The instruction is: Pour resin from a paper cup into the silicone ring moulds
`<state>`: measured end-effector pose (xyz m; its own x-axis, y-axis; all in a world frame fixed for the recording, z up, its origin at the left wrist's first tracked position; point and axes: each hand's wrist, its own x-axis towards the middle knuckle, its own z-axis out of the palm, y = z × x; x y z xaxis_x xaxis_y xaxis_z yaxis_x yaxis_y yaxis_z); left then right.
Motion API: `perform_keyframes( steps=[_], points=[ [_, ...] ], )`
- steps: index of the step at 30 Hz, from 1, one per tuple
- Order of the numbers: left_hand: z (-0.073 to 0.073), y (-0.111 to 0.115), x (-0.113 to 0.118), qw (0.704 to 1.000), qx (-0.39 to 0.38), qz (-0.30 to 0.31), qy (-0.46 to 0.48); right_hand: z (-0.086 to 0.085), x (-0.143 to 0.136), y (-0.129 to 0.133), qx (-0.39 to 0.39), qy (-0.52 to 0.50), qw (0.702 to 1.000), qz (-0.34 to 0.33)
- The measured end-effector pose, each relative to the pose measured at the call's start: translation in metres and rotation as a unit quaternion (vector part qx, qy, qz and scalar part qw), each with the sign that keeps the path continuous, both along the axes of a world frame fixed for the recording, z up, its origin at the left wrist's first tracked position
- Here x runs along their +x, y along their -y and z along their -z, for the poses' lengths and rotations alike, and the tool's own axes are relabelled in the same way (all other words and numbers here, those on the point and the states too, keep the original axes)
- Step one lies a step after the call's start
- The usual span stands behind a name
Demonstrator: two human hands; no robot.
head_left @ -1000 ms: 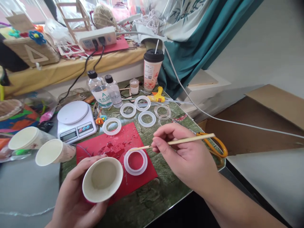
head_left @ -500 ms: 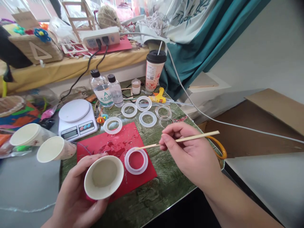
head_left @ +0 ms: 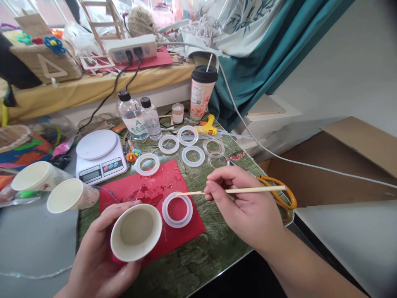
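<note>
- Left hand [head_left: 102, 252]: wrapped round paper cup [head_left: 136, 253], tipped toward camera; greyish, see-through-looking contents inside, so apparently not used up.
- Right hand [head_left: 248, 211]: pinching thin wooden stick [head_left: 254, 189] between thumb and fingers; tip at the far rim of the near ring, contact or hover can't tell.
- Near ring [head_left: 177, 223]: whitish, flat on red sheet [head_left: 197, 225], just right of the held cup. Looks like the piece being worked, probably partway; fill level can't tell.
- Red sheet: glossy wet spots left of the near ring, so some liquid is already out.
- Scissors [head_left: 291, 198]: orange handles, right of right hand, not in use.
- Two paper cups [head_left: 89, 196] on the left side: printed pattern, no readable words.
- Four white rings [head_left: 193, 164] farther back, untouched by either hand; filled or unfilled can't tell.
- Scale [head_left: 97, 145]: display looks blank, button marks too small.
- Large bottle [head_left: 135, 125]: label with a big "A", Chinese characters below, too soft to read surely.
- Small bottle [head_left: 151, 124]: no legible label on the side showing.
- Drink cup [head_left: 201, 93]: white sticker with square code, print illegible, brand can't tell.
</note>
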<state>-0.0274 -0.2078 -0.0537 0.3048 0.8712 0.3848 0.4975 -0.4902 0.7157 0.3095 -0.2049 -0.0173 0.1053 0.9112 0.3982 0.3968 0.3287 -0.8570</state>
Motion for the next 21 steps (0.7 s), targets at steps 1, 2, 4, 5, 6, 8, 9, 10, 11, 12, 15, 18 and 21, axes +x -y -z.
perform_keyframes(
  steps=[1, 2, 4, 5, 6, 8, 9, 10, 11, 12, 15, 18, 21],
  points=[
    [0.0, 0.0, -0.001, 1.0, -0.001, 0.004, 0.0, 0.0, 0.0, 0.002, 0.005, 0.01, 1.0, 0.007],
    [0.0, 0.001, -0.001, 1.0, -0.002, 0.007, 0.001, -0.001, 0.001, 0.005, 0.01, 0.023, 1.0, 0.015],
    [0.0, 0.0, -0.001, 1.0, -0.001, 0.006, -0.001, -0.004, 0.002, 0.012, 0.018, 0.051, 0.998, 0.028],
    [-0.001, 0.0, -0.001, 1.0, 0.002, 0.004, -0.004, -0.006, 0.003, 0.016, 0.018, 0.066, 0.997, 0.033],
    [-0.002, -0.001, -0.001, 1.0, 0.007, 0.005, -0.006, -0.009, 0.004, 0.02, 0.017, 0.079, 0.996, 0.034],
    [-0.004, -0.004, 0.001, 1.0, 0.015, 0.01, -0.012, -0.015, 0.007, 0.027, 0.018, 0.102, 0.994, 0.033],
    [-0.005, -0.005, 0.002, 1.0, 0.018, 0.013, -0.016, -0.018, 0.009, 0.029, 0.023, 0.11, 0.993, 0.028],
    [-0.005, -0.005, 0.003, 1.0, 0.02, 0.015, -0.018, -0.019, 0.01, 0.03, 0.032, 0.114, 0.993, 0.021],
    [-0.006, -0.006, 0.003, 0.999, 0.022, 0.013, -0.018, -0.02, 0.012, 0.03, 0.038, 0.115, 0.993, 0.015],
    [-0.006, -0.006, 0.004, 0.999, 0.023, 0.013, -0.018, -0.02, 0.013, 0.03, 0.039, 0.111, 0.993, 0.008],
    [-0.007, -0.006, 0.004, 0.999, 0.026, 0.009, -0.017, -0.016, 0.014, 0.029, 0.028, 0.067, 0.997, 0.001],
    [-0.008, -0.005, 0.004, 0.999, 0.027, 0.008, -0.021, -0.012, 0.011, 0.028, 0.019, 0.025, 0.999, -0.018],
    [-0.008, -0.004, 0.004, 0.999, 0.029, 0.007, -0.025, -0.011, 0.004, 0.029, 0.011, 0.017, 0.999, -0.05]
  ],
)
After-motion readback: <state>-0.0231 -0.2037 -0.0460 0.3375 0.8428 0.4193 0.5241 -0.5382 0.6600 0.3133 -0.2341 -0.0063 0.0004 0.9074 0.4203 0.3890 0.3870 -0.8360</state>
